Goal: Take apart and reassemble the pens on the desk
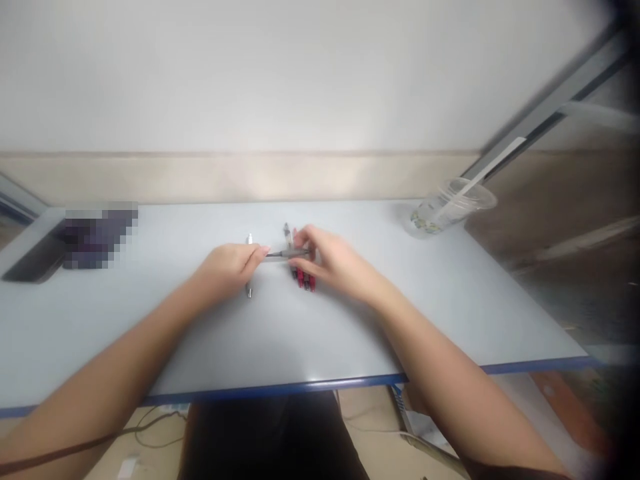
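My left hand point(225, 267) pinches one end of a slim grey pen point(285, 254) held level above the table. The fingers of my right hand point(340, 260) are closed round its other end. Below my right hand, several red and dark pens point(306, 281) lie side by side on the table, partly covered by the fingers. One pen-like item with a clear tip point(287, 230) sticks out past them at the back. A single white-and-silver pen point(249, 291) rests under my left hand, its middle hidden.
A clear plastic cup point(453, 207) with a white straw point(493, 167) stands at the back right. At the left lie a dark phone-like slab point(37, 257) and a pixelated dark object point(97, 237). The table point(240, 353) has a blue front edge; a wall rises behind.
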